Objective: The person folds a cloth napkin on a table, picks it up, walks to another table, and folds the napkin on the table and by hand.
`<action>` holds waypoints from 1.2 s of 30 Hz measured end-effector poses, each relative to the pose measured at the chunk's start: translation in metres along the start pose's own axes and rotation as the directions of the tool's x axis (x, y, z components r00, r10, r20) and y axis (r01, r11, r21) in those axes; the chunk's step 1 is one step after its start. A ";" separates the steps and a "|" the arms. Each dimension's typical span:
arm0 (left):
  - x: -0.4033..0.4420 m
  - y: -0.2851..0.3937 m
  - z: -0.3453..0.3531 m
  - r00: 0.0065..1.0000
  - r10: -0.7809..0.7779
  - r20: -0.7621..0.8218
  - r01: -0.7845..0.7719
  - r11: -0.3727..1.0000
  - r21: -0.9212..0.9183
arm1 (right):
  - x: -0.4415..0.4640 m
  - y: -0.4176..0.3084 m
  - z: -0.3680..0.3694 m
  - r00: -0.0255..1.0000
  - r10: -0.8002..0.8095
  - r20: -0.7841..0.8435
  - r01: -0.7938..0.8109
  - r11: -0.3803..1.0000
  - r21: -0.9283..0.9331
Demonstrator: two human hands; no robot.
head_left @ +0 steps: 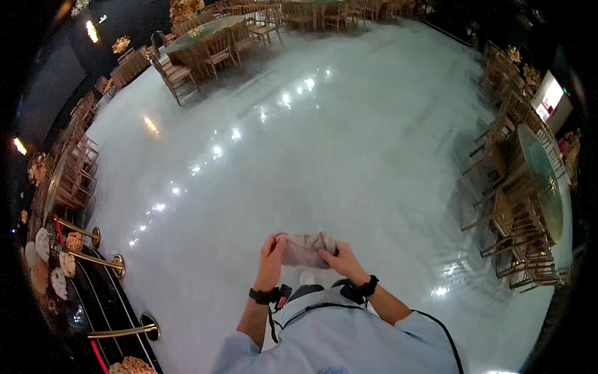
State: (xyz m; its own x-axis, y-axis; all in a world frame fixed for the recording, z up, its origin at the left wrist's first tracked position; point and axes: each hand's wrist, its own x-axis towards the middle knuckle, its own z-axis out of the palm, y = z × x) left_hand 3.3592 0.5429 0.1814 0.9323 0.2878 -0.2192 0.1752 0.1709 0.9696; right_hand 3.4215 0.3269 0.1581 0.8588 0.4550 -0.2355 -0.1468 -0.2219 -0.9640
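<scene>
A crumpled greyish-pink cloth (305, 250) is stretched between my two hands in front of my waist. My left hand (272, 249) grips its left end, fingers closed around the edge. At the other end, my right hand (341, 258) pinches the cloth between thumb and fingers. Both wrists wear black bands. Below the cloth, the tip of a light shoe (307, 277) shows on the floor.
Glossy pale floor (349, 156) reflects lights. A round table (205, 32) with wooden chairs stands at the far left, another table (539, 181) with chairs at right. Brass rope posts (118, 333) line a dark step with flowers (59, 283) at left.
</scene>
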 end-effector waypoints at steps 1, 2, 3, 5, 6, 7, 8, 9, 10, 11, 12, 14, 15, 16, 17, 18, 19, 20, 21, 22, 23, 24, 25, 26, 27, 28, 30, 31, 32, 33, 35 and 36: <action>0.007 0.006 -0.002 1.000 -0.014 0.006 0.014 1.000 0.008 | 0.010 -0.003 -0.003 1.000 0.011 -0.026 -0.011 1.000 0.001; 0.018 0.011 -0.004 0.999 -0.046 0.009 0.046 0.999 -0.023 | 0.020 -0.006 -0.001 0.997 -0.025 -0.074 0.031 0.996 0.088; 0.028 0.015 -0.005 0.997 -0.076 0.010 0.076 0.996 -0.054 | 0.028 -0.014 -0.002 0.997 -0.022 -0.079 0.029 0.995 0.095; 0.047 0.021 -0.010 0.995 -0.095 -0.002 0.095 0.995 0.006 | 0.047 -0.029 -0.009 0.997 -0.014 -0.076 0.014 1.000 -0.011; 0.054 0.022 -0.013 0.994 -0.108 -0.017 0.109 0.992 0.058 | 0.057 -0.026 -0.010 0.997 -0.003 -0.073 0.003 1.000 -0.007; 0.063 0.020 -0.015 0.993 -0.115 -0.021 0.116 0.992 0.059 | 0.072 -0.020 -0.012 0.999 -0.021 -0.039 0.018 0.997 -0.074; 0.072 0.014 -0.019 0.996 -0.087 -0.034 0.088 0.996 0.013 | 0.087 -0.017 -0.013 0.999 -0.040 -0.004 0.039 0.989 -0.140; 0.082 0.014 -0.021 0.997 -0.058 -0.048 0.057 0.998 -0.032 | 0.101 -0.023 -0.014 0.999 -0.040 -0.002 0.039 0.990 -0.137; 0.090 0.017 -0.022 0.997 -0.057 -0.050 0.056 0.998 -0.027 | 0.113 -0.030 -0.015 0.998 -0.051 0.045 0.058 0.986 -0.155; 0.099 0.021 -0.023 0.990 -0.094 -0.108 0.092 0.996 -0.021 | 0.127 -0.038 -0.016 0.994 -0.063 0.093 0.079 0.982 -0.171; 0.111 0.025 -0.023 0.978 -0.127 -0.168 0.126 0.992 -0.017 | 0.141 -0.049 -0.017 0.993 -0.070 0.097 0.085 0.983 -0.165; 0.138 0.031 -0.025 0.972 -0.124 -0.198 0.125 0.992 -0.010 | 0.172 -0.071 -0.021 0.960 -0.192 0.206 0.219 0.969 -0.117; 0.146 0.035 -0.026 0.965 -0.131 -0.225 0.132 0.991 -0.008 | 0.189 -0.069 -0.025 0.955 -0.193 0.225 0.221 0.969 -0.108; 0.154 0.035 -0.026 0.960 -0.130 -0.249 0.133 0.991 -0.003 | 0.209 -0.065 -0.026 0.941 -0.193 0.278 0.244 0.956 -0.163; 0.162 0.032 -0.028 0.953 -0.176 -0.248 0.174 0.984 -0.027 | 0.225 -0.062 -0.025 0.925 -0.195 0.325 0.272 0.939 -0.211; 0.177 0.032 -0.030 0.948 -0.208 -0.241 0.202 0.978 -0.049 | 0.238 -0.069 -0.027 0.918 -0.217 0.333 0.292 0.936 -0.196; 0.198 0.040 -0.024 0.946 -0.186 -0.264 0.185 0.982 -0.031 | 0.263 -0.078 -0.026 0.911 -0.240 0.334 0.296 0.947 -0.127; 0.214 0.041 -0.025 0.948 -0.171 -0.269 0.172 0.985 -0.020 | 0.275 -0.079 -0.032 0.914 -0.223 0.339 0.261 0.963 -0.071; 0.227 0.038 -0.024 0.953 -0.158 -0.257 0.160 0.987 -0.013 | 0.289 -0.072 -0.040 0.913 -0.222 0.342 0.260 0.963 -0.070; 0.237 0.038 -0.024 0.945 -0.172 -0.280 0.177 0.984 -0.007 | 0.306 -0.062 -0.039 0.925 -0.140 0.353 0.185 0.978 -0.099; 0.255 0.037 -0.021 0.950 -0.129 -0.284 0.135 0.991 0.001 | 0.323 -0.053 -0.042 0.935 -0.058 0.349 0.113 0.984 -0.140; 0.251 0.039 -0.018 0.957 -0.076 -0.280 0.081 0.997 0.007 | 0.311 -0.059 -0.044 0.936 -0.058 0.347 0.113 0.984 -0.141; 0.273 0.043 -0.015 0.958 -0.076 -0.277 0.079 0.997 0.000 | 0.327 -0.070 -0.055 0.931 -0.136 0.339 0.165 0.985 -0.059; 0.295 0.050 -0.010 0.964 -0.097 -0.248 0.089 0.995 -0.046 | 0.347 -0.080 -0.065 0.921 -0.212 0.328 0.216 0.976 0.024; 0.293 0.056 -0.010 0.969 -0.117 -0.216 0.101 0.991 -0.084 | 0.345 -0.080 -0.065 0.920 -0.211 0.329 0.216 0.976 0.023; 0.313 0.056 -0.008 0.970 -0.113 -0.214 0.095 0.991 -0.093 | 0.360 -0.079 -0.070 0.955 -0.118 0.273 0.116 0.993 0.024; 0.331 0.062 -0.012 0.971 -0.103 -0.218 0.086 0.992 -0.089 | 0.372 -0.081 -0.071 0.976 -0.017 0.218 0.009 0.999 0.037; 0.348 0.061 -0.014 0.972 -0.100 -0.214 0.082 0.992 -0.093 | 0.384 -0.084 -0.073 0.988 -0.068 0.142 0.068 0.998 0.001; 0.371 0.060 -0.017 0.977 -0.098 -0.188 0.087 0.994 -0.065 | 0.403 -0.086 -0.074 0.990 -0.122 0.069 0.125 0.991 -0.038; 0.372 0.063 -0.017 0.982 -0.100 -0.163 0.096 0.995 -0.032 | 0.401 -0.087 -0.073 0.990 -0.123 0.068 0.126 0.991 -0.038; 0.414 0.065 -0.022 0.986 -0.054 -0.158 0.053 0.999 -0.008 | 0.438 -0.086 -0.072 0.997 -0.080 0.013 0.079 0.996 0.048; 0.417 0.071 -0.023 0.986 -0.026 -0.166 0.032 0.999 0.034 | 0.441 -0.088 -0.070 0.997 -0.081 0.013 0.080 0.996 0.047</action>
State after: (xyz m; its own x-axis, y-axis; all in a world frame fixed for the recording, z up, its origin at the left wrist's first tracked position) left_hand 3.7531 0.6967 0.1558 0.8621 0.4354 -0.2592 0.2155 0.1479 0.9652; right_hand 3.8473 0.4867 0.1483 0.8614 0.4825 -0.1586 -0.1006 -0.1440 -0.9844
